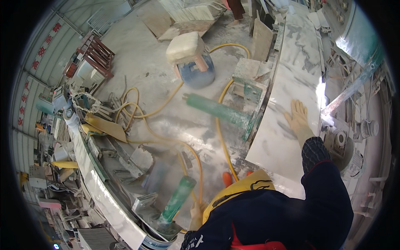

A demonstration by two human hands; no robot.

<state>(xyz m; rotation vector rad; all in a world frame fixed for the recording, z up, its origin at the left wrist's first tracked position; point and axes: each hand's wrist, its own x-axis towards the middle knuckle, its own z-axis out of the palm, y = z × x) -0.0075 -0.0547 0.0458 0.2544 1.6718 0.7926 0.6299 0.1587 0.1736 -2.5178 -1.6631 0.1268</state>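
My right hand (298, 118), in a cream glove, lies flat with fingers spread on a long white marble slab (287, 79) with grey veins. Nothing is held in it. Low beside my yellow apron (241, 187) hangs my left hand (196, 213), gloved as well. Its fingers are small and partly hidden, and a yellow hose (201, 175) runs close by them. I cannot make out whether that hand grips the hose. Just left of it stands a green cylinder (178, 198), tilted on a metal base.
Another green cylinder (216, 109) juts out from under the slab. A blue barrel (198, 73) with a pale cushion stands on the dusty floor. Yellow hose loops across the floor. A long pale edge (98, 187) curves along the left, and machinery (350, 146) lines the right.
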